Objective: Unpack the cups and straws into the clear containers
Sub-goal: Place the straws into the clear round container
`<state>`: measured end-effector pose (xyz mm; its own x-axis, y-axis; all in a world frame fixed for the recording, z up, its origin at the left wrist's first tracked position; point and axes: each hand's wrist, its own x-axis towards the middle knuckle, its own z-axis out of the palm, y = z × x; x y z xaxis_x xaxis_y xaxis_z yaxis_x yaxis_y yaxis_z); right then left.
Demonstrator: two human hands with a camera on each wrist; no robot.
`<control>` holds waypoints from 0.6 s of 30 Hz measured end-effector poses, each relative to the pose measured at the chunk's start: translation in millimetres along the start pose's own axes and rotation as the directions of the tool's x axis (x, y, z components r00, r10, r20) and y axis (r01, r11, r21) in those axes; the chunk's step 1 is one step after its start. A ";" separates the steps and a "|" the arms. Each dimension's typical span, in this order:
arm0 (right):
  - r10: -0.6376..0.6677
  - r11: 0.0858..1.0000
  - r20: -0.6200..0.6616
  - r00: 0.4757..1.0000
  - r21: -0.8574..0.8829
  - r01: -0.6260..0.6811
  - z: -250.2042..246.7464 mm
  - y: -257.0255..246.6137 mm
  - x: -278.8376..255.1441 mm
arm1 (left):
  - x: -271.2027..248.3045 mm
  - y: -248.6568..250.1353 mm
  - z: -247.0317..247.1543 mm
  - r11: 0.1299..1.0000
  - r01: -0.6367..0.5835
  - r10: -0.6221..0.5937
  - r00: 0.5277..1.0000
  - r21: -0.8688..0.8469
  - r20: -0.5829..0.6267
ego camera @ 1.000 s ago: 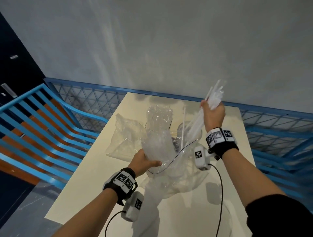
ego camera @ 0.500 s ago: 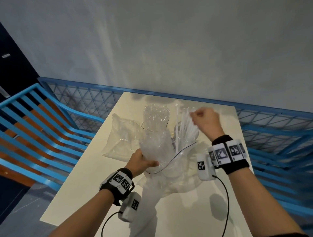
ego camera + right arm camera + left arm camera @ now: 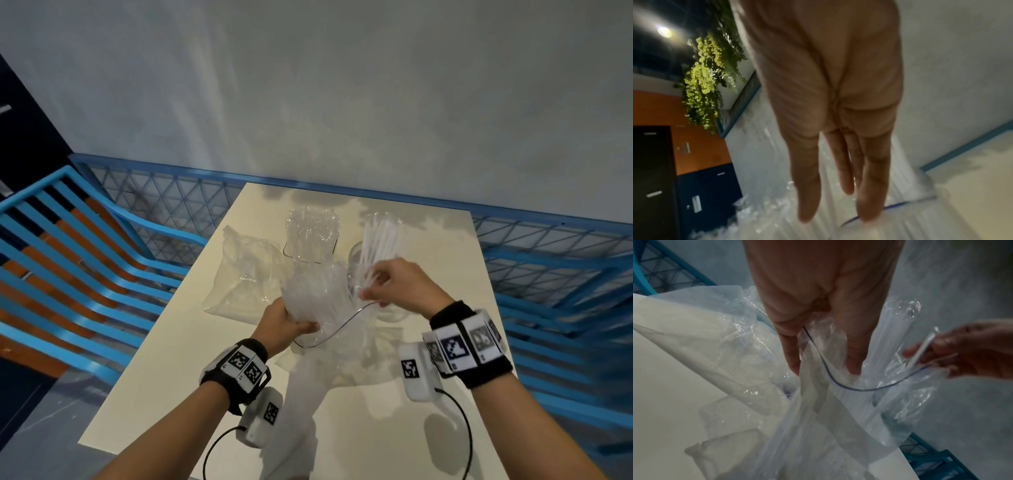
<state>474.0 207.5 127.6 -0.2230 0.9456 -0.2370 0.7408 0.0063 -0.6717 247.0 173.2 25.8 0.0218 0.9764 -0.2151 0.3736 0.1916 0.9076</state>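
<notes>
My left hand (image 3: 287, 325) grips a clear plastic bag of straws (image 3: 318, 294) by its open mouth, above the table. At that mouth my right hand (image 3: 394, 287) reaches in with straight fingers, which touch a wrapped straw (image 3: 920, 352) and the bag's dark rim. In the right wrist view the fingers (image 3: 838, 178) hang straight over the plastic. A bunch of white straws (image 3: 380, 236) stands in a clear container (image 3: 352, 260) just behind my right hand. To its left stands a second clear container (image 3: 310, 233), filled with crinkled clear plastic.
A flat clear plastic bag (image 3: 246, 274) lies on the cream table (image 3: 171, 359) left of the containers. Blue railings (image 3: 85, 274) and a blue mesh fence (image 3: 548, 257) border the table. A grey wall rises behind.
My right hand lowered the bunch of straws into the container, let it go and came back to the bag's mouth. The left hand kept holding the bag.
</notes>
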 end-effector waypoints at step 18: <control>-0.002 0.900 -0.503 0.864 0.376 0.221 13.5 -0.7 -4.4 | 8.6 9.1 12.8 1.000 -0.021 0.021 0.998 -0.003 0.057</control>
<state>465.9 198.9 119.6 0.1247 0.9809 0.1492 0.3791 0.0919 -0.9208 262.4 182.1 27.5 0.0824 0.9729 -0.2161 0.3699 0.1715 0.9131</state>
